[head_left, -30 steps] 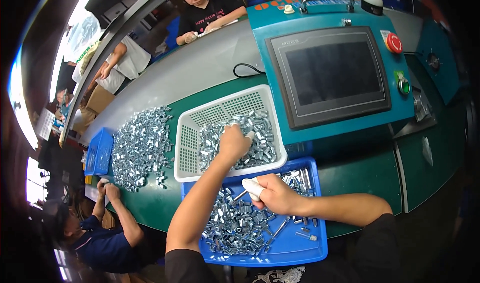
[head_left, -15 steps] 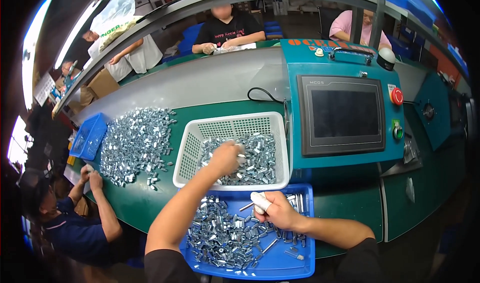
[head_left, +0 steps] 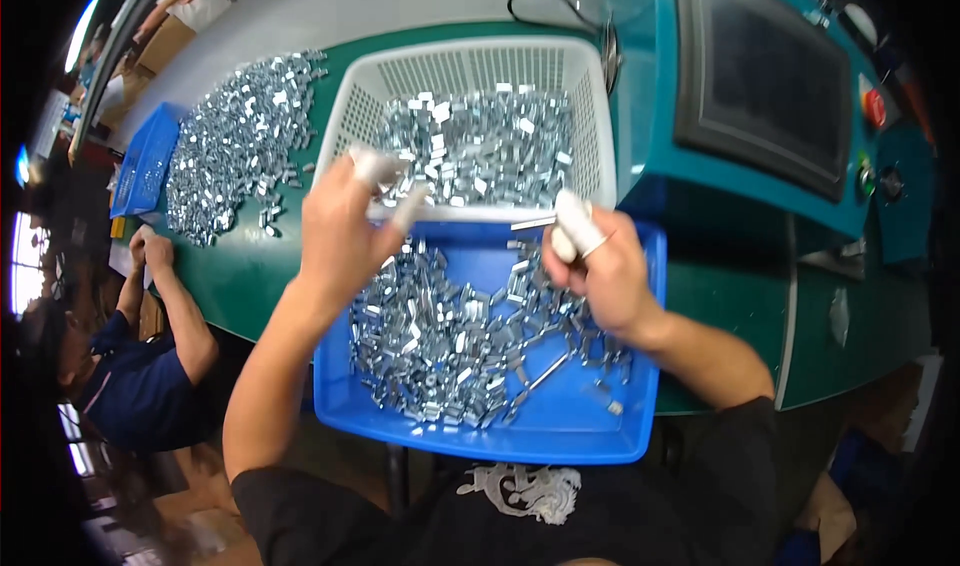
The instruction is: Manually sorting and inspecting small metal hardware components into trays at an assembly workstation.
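Head view: rod (head_left: 534, 224), long axis leftward.

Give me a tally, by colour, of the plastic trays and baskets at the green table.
Blue: 2 (a tray and a small basket)
White: 1 (a large basket)
Total: 3
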A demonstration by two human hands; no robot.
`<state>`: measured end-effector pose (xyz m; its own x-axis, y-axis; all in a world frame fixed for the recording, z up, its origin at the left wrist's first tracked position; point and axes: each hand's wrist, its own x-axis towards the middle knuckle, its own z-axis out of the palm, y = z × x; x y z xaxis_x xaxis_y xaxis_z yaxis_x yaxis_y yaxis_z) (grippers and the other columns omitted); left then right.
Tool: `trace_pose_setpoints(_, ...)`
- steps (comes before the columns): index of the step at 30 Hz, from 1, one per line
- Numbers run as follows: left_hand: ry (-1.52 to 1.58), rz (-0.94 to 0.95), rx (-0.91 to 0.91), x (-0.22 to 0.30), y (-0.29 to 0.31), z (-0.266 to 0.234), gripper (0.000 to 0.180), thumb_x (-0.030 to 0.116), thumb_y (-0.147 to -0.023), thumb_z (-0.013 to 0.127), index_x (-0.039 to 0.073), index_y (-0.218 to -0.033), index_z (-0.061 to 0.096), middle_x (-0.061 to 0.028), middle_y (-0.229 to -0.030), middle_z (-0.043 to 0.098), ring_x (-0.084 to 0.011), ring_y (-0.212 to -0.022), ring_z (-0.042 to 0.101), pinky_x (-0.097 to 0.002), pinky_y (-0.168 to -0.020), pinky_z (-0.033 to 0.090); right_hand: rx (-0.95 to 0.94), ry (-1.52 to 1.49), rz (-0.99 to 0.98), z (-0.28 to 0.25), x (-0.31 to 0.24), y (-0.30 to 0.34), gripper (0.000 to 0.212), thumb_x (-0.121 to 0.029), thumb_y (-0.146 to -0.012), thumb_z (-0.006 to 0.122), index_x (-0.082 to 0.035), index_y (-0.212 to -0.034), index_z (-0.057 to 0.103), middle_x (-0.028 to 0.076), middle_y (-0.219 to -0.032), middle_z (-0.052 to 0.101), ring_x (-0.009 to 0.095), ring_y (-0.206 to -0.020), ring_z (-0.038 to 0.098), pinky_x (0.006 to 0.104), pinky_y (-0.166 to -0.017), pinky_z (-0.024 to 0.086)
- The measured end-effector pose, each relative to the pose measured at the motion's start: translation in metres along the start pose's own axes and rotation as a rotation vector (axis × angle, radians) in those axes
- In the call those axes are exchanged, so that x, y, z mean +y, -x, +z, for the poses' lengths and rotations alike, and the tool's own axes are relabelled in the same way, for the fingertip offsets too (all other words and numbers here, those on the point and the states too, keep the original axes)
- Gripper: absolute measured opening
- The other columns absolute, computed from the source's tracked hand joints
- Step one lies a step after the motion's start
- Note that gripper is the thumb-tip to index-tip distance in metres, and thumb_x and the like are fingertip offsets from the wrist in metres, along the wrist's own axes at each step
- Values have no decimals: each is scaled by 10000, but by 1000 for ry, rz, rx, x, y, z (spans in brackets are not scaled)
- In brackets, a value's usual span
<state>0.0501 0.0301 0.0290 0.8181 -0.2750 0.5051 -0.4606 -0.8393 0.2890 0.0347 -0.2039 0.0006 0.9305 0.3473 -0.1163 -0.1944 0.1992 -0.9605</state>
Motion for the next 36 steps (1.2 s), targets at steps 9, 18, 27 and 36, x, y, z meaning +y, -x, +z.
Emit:
trace_pose_setpoints(9,167,-50,-1036,72,120,-4,468,390,-796,652,49,-504,524,-107,-472,509,-312,-442,537,-397,-444,429,-37,-13,38,1,1,2,453,-340,-967,365,-70,-622,480,-8,-517,447,35,-414,306,193,-408,247)
trace_pose_setpoints(18,-44,25,-749,59,92,32,427,393,-809,626,68,-555,514,-110,-524,546,-305,-472,569,-401,-435,432,-72,-26,23,8,9,8,428,-330,-965,379,-68,-644,484,-7,-520,448,33,-413,310,193,-405,250)
trace_pose_setpoints(27,294,-79,-590,93,80,28,164,168,-731,735,51,-748,621,-93,-591,573,-266,-504,572,-372,-462,449,-90,-63,-40,0,11,3,399,-315,-953,435,-64,-647,486,-7,-532,453,44,-454,345,209,-431,259)
trace_pose_setpoints(36,498,222,-1101,147,89,53,278,134,-809,610,88,-1082,628,-127,-813,579,-283,-691,598,-390,-601,495,10,-122,-87,-11,9,-3,400,-336,-947,436,-60,-667,505,15,-547,479,50,-445,368,208,-419,269)
